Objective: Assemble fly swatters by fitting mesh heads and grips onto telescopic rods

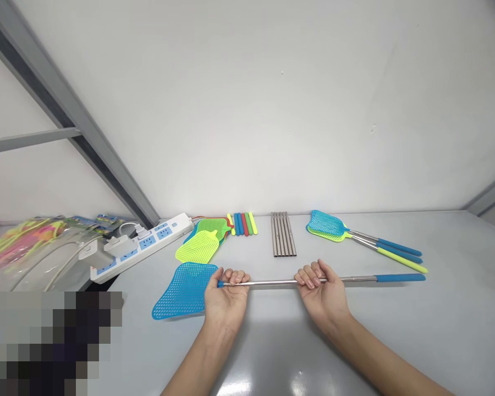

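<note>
Spanning 9 to 3 o'clock over the table [457, 335], the blue swatter [185, 291] sits in left hand [227, 297] and right hand [324, 297], fingers curled closed around its rod [272, 282], apparently spaced for level support; metal tubes [284, 236] lie at 12.

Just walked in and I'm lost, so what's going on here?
Someone holds a blue fly swatter by its metal rod: the left hand near the mesh head, the right hand farther along, toward the blue grip. Three assembled swatters lie to the right. Beyond the hands, metal tubes, coloured grips and separate swatter heads lie on the table.
</note>
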Tool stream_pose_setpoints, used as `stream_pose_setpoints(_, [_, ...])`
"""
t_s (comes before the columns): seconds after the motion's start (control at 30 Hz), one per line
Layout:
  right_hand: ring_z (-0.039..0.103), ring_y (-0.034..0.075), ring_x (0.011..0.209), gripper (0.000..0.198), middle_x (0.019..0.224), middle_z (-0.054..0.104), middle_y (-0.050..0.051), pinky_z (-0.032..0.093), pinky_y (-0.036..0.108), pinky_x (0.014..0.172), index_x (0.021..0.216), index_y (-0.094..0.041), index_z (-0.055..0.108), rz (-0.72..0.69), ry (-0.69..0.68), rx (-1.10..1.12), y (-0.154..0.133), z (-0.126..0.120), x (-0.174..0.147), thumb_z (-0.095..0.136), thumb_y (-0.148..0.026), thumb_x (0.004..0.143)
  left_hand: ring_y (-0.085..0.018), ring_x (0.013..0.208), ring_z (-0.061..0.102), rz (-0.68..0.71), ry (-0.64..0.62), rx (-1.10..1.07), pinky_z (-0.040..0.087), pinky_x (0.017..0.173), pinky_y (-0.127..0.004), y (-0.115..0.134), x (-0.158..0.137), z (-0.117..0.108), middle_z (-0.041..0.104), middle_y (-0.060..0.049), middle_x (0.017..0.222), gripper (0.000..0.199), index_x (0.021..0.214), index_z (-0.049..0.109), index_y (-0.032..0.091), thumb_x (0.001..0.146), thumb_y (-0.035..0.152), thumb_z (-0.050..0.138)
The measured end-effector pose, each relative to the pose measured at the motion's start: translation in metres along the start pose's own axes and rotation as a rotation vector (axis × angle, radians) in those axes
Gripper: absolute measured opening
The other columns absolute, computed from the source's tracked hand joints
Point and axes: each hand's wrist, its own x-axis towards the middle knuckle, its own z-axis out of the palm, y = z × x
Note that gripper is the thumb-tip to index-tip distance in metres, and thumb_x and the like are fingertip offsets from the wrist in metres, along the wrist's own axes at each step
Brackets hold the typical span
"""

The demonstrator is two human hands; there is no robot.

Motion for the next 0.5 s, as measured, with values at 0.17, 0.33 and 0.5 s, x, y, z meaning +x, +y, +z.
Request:
stream_pose_setpoints(0.17, [0.026, 0.007, 0.04, 0.032, 0.043, 0.023, -0.006, 0.029, 0.023, 0.045, 0.047, -0.017, 0.03, 0.008, -0.005, -0.006, -0.0013, 0.0001, 0.0002, 0.041, -0.022, 0.077, -0.007, 0.041, 0.03, -0.001, 0.015, -0.006, 0.032, 0.043, -0.021, -0.0004, -0.0008, 0.0008, 0.023, 0.005, 0.046, 0.026, 0.052, 0.025, 0.018, 0.077, 0.016, 0.032])
stream_pose_setpoints(0.33, [0.026, 0.007, 0.04, 0.033, 0.043, 0.022, -0.006, 0.03, 0.024, 0.047, 0.047, -0.017, 0.028, 0.014, -0.015, -0.004, -0.0015, 0.0016, -0.0007, 0.041, -0.023, 0.077, -0.007, 0.041, 0.029, 0.073, -0.044, -0.013, 0.03, 0.043, -0.021, -0.0008, -0.0031, 0.0029, 0.024, 0.005, 0.048, 0.026, 0.052, 0.024, 0.018, 0.077, 0.013, 0.032])
stream_pose_setpoints(0.5, [0.028, 0.008, 0.042, 0.032, 0.044, 0.023, -0.006, 0.032, 0.024, 0.048, 0.048, -0.017, 0.03, 0.029, -0.038, -0.004, -0.0003, 0.0013, -0.0001, 0.042, -0.026, 0.077, -0.007, 0.044, 0.029, 0.081, -0.041, -0.022, 0.03, 0.043, -0.021, 0.0006, -0.0024, 0.0012, 0.025, 0.004, 0.049, 0.026, 0.052, 0.024, 0.018, 0.077, 0.013, 0.032])
